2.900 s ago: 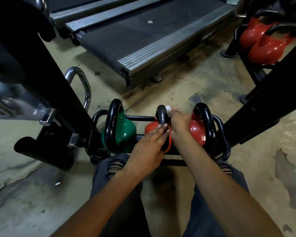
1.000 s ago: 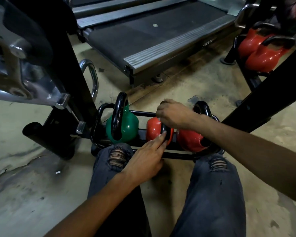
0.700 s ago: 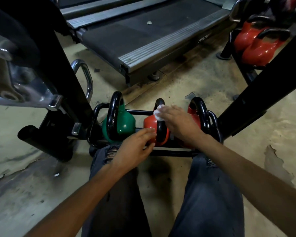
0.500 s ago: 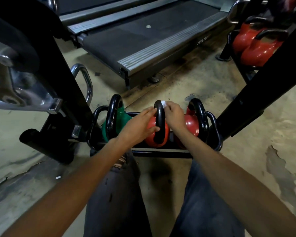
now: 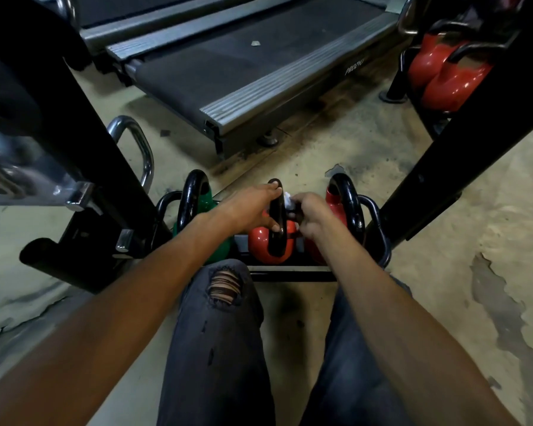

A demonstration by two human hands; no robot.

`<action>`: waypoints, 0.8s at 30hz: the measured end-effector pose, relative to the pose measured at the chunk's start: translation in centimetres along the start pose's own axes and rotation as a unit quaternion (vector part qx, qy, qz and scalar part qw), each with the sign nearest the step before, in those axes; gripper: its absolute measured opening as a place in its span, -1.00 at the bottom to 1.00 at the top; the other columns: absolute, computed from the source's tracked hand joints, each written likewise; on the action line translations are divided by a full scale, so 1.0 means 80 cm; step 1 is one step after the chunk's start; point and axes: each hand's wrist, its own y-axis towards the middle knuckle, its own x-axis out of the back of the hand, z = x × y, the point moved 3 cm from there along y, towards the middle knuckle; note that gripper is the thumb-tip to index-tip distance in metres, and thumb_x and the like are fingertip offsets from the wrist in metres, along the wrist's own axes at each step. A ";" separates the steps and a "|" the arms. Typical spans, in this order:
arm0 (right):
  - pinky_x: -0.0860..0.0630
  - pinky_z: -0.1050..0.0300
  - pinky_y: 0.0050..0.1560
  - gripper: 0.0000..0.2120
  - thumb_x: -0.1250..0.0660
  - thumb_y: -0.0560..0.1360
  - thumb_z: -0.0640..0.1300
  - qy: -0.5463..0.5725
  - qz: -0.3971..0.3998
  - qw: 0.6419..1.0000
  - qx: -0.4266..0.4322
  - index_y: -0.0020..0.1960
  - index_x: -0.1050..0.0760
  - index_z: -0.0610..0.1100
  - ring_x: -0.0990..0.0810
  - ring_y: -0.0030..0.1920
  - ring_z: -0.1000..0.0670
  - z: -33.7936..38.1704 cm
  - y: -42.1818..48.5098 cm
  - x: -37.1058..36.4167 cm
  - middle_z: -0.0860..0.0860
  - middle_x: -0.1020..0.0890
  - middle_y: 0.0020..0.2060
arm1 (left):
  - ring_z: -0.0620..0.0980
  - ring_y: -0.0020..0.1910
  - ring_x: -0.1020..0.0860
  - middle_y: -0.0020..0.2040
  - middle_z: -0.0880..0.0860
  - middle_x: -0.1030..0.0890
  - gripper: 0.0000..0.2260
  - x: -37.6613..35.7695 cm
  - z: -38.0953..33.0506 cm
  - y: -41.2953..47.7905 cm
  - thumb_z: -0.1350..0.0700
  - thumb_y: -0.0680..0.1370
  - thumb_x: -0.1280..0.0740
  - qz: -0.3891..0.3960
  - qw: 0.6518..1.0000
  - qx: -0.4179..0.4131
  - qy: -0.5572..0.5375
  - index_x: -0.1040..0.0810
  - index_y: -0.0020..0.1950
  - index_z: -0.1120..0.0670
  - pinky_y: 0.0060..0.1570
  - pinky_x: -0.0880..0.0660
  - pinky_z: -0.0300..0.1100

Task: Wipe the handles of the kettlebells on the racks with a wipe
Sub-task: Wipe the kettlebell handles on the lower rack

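The person is crouching over a low black rack [image 5: 290, 275], with both bare arms reaching down to it. The left hand [image 5: 253, 210] is gripping the black handle [image 5: 277, 241] of the orange kettlebell [image 5: 259, 245]. Its fingers are curling over the top of the loop and the thumb is hooking in lower down, so the hand is clamped on that handle. Just to its right, across the same loop, the right hand [image 5: 313, 215] is pinching a small white wipe [image 5: 286, 199], fingers bunched tight around it. The wipe is sitting against the upper right side of the handle, between the two hands. The orange kettlebell is standing in the rack directly below both hands.

A green kettlebell [image 5: 208, 198] is standing left of the left hand, partly hidden behind that wrist. A red kettlebell [image 5: 336, 207] is standing just right of the right hand, its black loop upright. Well beyond the fingertips a treadmill [image 5: 243, 66] is lying across the floor. Far off to the right, more red kettlebells [image 5: 443, 78] are sitting on another rack. Under the forearms, knees in dark torn jeans [image 5: 225, 302] are showing.
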 end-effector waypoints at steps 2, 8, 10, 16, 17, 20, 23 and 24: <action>-0.42 0.15 -0.33 -0.78 -0.19 0.53 -0.35 -0.036 -0.013 0.999 0.029 -0.25 -0.47 -0.16 -0.46 -0.40 -0.02 0.011 0.004 0.001 -0.10 -0.50 -0.36 | 0.07 0.54 -0.26 0.59 0.09 -0.25 -0.19 0.003 -0.001 -0.001 -0.07 0.43 -0.54 -0.006 1.000 -0.003 0.004 -0.27 0.58 0.11 0.48 -0.25 -0.05; -0.47 0.04 -0.09 -0.70 -0.11 0.63 -0.21 -0.057 -0.022 0.996 0.065 -0.15 -0.57 -0.18 -0.58 -0.18 -0.02 -0.059 -0.057 0.005 -0.10 -0.63 -0.24 | 0.07 0.55 -0.26 0.59 0.09 -0.26 -0.17 0.005 -0.002 0.001 -0.07 0.42 -0.55 -0.001 1.000 0.003 0.003 -0.27 0.58 0.14 0.49 -0.23 -0.09; -0.52 0.13 -0.19 -0.71 -0.12 0.63 -0.23 0.003 -0.005 0.999 0.031 -0.15 -0.56 -0.22 -0.61 -0.31 0.03 -0.051 -0.040 0.003 -0.05 -0.64 -0.35 | 0.06 0.55 -0.25 0.59 0.08 -0.26 -0.17 0.005 -0.001 0.000 -0.07 0.42 -0.56 0.005 1.000 0.004 0.000 -0.27 0.58 0.14 0.50 -0.22 -0.09; -0.48 0.20 -0.62 -0.71 -0.02 0.64 -0.31 0.155 0.023 0.986 -0.063 -0.16 -0.43 -0.27 -0.58 -0.55 -0.07 0.000 0.017 -0.017 -0.14 -0.54 -0.58 | 0.06 0.55 -0.25 0.61 0.06 -0.21 -0.23 0.001 0.004 -0.005 0.05 0.47 -0.53 0.007 0.999 0.013 -0.037 -0.24 0.60 0.09 0.50 -0.24 -0.07; -0.52 0.17 -0.58 -0.73 -0.03 0.64 -0.30 0.149 0.034 0.987 -0.053 -0.13 -0.45 -0.27 -0.61 -0.52 -0.09 -0.006 0.013 -0.016 -0.15 -0.57 -0.55 | 0.04 0.55 -0.25 0.61 0.05 -0.20 -0.23 0.000 0.006 -0.004 0.05 0.47 -0.53 0.007 0.999 0.013 -0.039 -0.24 0.60 0.09 0.50 -0.22 -0.11; -0.52 0.14 -0.33 -0.74 -0.11 0.62 -0.25 0.041 0.012 0.999 0.009 -0.16 -0.50 -0.23 -0.59 -0.34 -0.06 -0.029 -0.010 -0.008 -0.10 -0.60 -0.38 | 0.00 0.56 -0.23 0.61 0.01 -0.20 -0.23 -0.002 0.012 -0.002 0.04 0.47 -0.53 0.010 0.998 0.013 -0.055 -0.24 0.60 0.07 0.50 -0.18 -0.15; -0.48 0.33 -0.17 -0.76 -0.18 0.67 -0.18 -0.118 -0.052 0.975 0.180 -0.06 -0.60 -0.16 -0.60 -0.19 0.11 -0.065 -0.064 0.009 0.01 -0.65 -0.20 | 0.00 0.55 -0.25 0.59 -0.01 -0.25 -0.34 0.001 0.017 0.002 0.07 0.52 -0.48 -0.001 0.998 0.012 -0.069 -0.31 0.57 0.04 0.53 -0.19 -0.09; -0.46 0.40 -0.19 -0.80 -0.22 0.67 -0.18 -0.149 -0.078 0.954 0.249 -0.02 -0.62 -0.11 -0.60 -0.18 0.17 -0.075 -0.082 0.012 0.05 -0.66 -0.18 | 0.00 0.54 -0.27 0.58 -0.01 -0.28 -0.42 0.002 0.018 0.003 0.09 0.56 -0.44 -0.007 0.997 0.014 -0.076 -0.34 0.55 0.03 0.52 -0.19 -0.09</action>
